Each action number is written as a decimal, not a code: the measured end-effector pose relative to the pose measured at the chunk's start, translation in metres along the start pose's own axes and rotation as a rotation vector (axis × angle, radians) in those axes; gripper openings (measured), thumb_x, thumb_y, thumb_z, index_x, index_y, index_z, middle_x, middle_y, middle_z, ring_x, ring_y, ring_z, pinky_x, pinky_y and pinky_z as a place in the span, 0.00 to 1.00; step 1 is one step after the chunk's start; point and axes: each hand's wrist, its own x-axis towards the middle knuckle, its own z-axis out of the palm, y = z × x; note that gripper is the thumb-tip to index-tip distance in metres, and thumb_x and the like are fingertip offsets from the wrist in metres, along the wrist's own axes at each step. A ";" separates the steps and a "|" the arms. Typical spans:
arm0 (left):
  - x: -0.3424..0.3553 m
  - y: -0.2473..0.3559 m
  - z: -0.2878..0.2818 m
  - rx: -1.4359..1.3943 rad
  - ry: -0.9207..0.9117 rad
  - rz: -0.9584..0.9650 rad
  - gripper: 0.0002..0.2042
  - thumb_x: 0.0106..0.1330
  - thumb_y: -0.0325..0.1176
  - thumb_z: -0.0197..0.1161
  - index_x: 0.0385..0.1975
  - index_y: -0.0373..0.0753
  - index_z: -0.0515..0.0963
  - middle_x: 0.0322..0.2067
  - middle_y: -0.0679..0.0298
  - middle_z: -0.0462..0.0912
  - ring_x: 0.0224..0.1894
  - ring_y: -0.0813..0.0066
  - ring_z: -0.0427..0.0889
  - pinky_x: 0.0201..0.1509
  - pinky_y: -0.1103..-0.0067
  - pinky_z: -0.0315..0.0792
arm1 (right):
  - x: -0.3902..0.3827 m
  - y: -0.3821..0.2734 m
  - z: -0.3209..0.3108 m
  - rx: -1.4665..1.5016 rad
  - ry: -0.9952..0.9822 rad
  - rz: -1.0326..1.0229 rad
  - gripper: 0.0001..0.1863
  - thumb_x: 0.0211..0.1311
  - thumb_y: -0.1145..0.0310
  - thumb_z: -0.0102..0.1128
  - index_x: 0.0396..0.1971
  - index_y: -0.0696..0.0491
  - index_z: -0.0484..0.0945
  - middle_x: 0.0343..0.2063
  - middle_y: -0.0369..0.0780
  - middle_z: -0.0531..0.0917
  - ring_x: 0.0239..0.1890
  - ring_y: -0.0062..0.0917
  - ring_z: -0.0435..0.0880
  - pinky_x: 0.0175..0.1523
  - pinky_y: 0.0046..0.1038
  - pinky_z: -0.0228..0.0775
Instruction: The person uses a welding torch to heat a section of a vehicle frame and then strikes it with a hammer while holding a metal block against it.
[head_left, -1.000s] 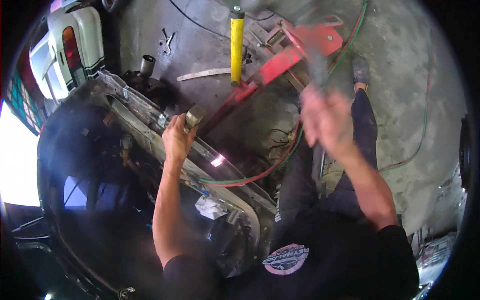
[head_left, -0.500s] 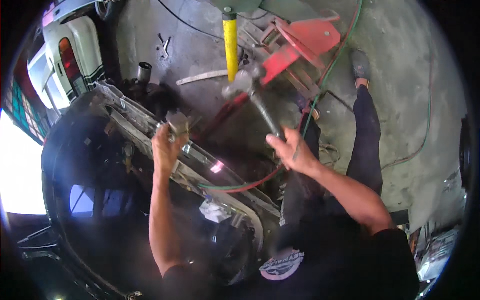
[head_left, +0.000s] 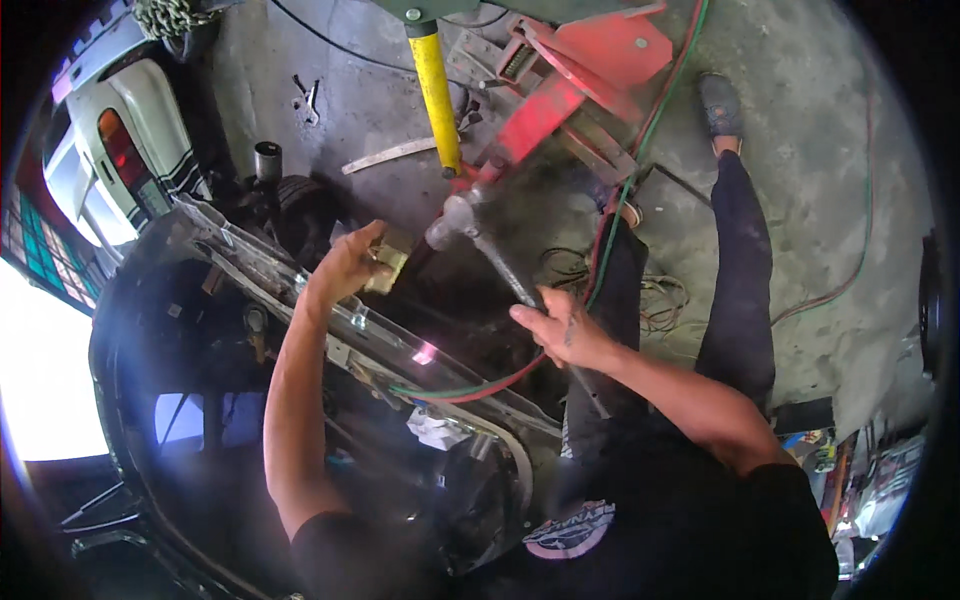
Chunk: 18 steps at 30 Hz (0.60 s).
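The left hand (head_left: pixel 343 270) has its fingers (head_left: pixel 370 236) bent around a pale block (head_left: pixel 390 266). The block sticks out on the right side of these fingers. I cannot tell what it is made of, or if it touches anything else.

The right hand (head_left: pixel 566 330) has its fingers (head_left: pixel 553 298) wrapped around the long handle of a hammer (head_left: pixel 490 250). The hammer's head is up and to the left of the right fingers. It is near the block, on the block's right, but the 2 are apart. The handle's other end pokes out below the right fingers.

A long metal rail (head_left: pixel 460 372) runs on a slant below the left fingers, with the left arm over it. 2 thin hoses, a red hose (head_left: pixel 520 378) and a green hose (head_left: pixel 410 392), bend past just below the right fingers. White paper (head_left: pixel 437 430) lies below and left of the right fingers.

Past the hammer's head, far above the right fingers, a yellow pole (head_left: pixel 432 100) leans down to a big red frame (head_left: pixel 540 120). A pale strip (head_left: pixel 395 154) is on the floor (head_left: pixel 800 180), above the left fingers. Up and left of the left fingers are a metal tube (head_left: pixel 267 162), a small tool (head_left: pixel 308 102) and, farther off, a red car light (head_left: pixel 118 145).
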 end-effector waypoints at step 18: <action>-0.026 -0.007 0.026 0.586 -0.036 -0.199 0.30 0.50 0.51 0.77 0.50 0.38 0.82 0.45 0.54 0.87 0.58 0.52 0.79 0.62 0.56 0.65 | 0.028 0.006 0.042 0.145 -0.263 0.115 0.20 0.76 0.55 0.56 0.39 0.61 0.71 0.21 0.41 0.76 0.09 0.22 0.73 0.13 0.28 0.65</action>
